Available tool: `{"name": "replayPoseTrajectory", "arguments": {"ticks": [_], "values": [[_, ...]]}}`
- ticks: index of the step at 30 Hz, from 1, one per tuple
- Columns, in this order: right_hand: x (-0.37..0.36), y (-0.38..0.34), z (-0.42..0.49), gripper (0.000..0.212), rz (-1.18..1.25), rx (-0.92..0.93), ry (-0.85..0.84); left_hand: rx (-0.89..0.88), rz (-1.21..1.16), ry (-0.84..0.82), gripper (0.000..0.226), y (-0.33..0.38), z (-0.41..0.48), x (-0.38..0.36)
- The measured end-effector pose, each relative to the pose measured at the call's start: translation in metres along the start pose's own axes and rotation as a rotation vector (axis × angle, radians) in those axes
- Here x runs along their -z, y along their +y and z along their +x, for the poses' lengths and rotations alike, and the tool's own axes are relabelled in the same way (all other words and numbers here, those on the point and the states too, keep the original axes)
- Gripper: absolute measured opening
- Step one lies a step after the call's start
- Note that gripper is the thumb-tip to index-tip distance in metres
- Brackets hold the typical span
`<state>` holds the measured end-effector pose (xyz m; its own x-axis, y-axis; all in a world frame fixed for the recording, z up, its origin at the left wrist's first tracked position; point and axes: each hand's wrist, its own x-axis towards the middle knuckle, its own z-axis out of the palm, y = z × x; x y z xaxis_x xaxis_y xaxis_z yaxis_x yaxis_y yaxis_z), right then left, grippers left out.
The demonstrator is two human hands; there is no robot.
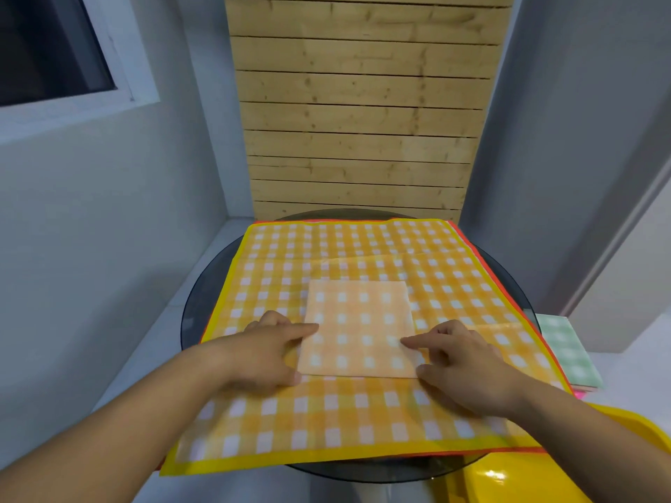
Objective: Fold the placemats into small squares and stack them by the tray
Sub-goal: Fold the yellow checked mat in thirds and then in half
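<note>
- Folded placemat (359, 328): a small, pale orange square in white gingham with a soft, cloth-like surface. It lies flat at the middle of the open yellow placemat (326, 412). Its near corners are partly covered by the hands.
- Left hand (261, 353): the index finger lies straight on the square's left edge and the thumb sits by the near-left corner. The other fingers are curled under and hidden. It presses rather than lifts.
- Right hand (464, 368): the index finger lies straight on the square's right part and the thumb sits at the near-right corner. The remaining fingers are bent beside the edge. It presses, and nothing is seen pinched.
- Yellow placemat: thin, creased gingham sheet with a plain yellow border, spread flat and overhanging the table's near rim.
- Lower placemat (461, 230): only a narrow orange-red border shows, so its pattern is hidden.
- Table (196, 299): round, dark, glossy glass, mostly covered.
- Tray (544, 481): shiny yellow plastic at near right, cut off by the frame.
- Folded stack (566, 350): green gingham on top with a pink edge (579, 395) beneath. It sits on the right, beyond the tray, partly behind the yellow placemat.
- Wooden slat panel (363, 103): horizontal knotty boards on the far side.
</note>
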<state>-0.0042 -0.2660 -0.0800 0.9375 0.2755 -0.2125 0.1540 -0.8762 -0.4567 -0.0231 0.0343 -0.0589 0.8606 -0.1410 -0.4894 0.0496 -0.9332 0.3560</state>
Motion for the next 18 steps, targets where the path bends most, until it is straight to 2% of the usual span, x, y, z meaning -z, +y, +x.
{"name": "replayPoseTrajectory", "arguments": {"ticks": [3, 5, 7, 10, 14, 18], "values": [[0.007, -0.01, 0.003, 0.029, 0.257, -0.048, 0.05, -0.01, -0.152, 0.025, 0.081, 0.004, -0.003, 0.009], [0.01, -0.018, 0.008, 0.031, 0.452, -0.112, 0.165, 0.037, -0.392, 0.195, 0.069, 0.008, 0.005, 0.011], [0.013, -0.024, 0.016, 0.034, 0.531, -0.183, 0.23, 0.129, -0.522, 0.31, 0.064, 0.012, 0.015, 0.01], [0.017, -0.031, 0.027, 0.033, 0.629, -0.292, 0.19, 0.169, -0.714, 0.3, 0.054, 0.019, 0.027, 0.007], [0.018, -0.03, 0.033, 0.025, 0.685, -0.338, 0.155, 0.147, -0.651, 0.341, 0.033, 0.023, 0.03, 0.008], [0.015, -0.027, 0.031, 0.022, 0.75, -0.318, 0.146, 0.139, -0.628, 0.373, 0.025, 0.024, 0.03, 0.009]]}}
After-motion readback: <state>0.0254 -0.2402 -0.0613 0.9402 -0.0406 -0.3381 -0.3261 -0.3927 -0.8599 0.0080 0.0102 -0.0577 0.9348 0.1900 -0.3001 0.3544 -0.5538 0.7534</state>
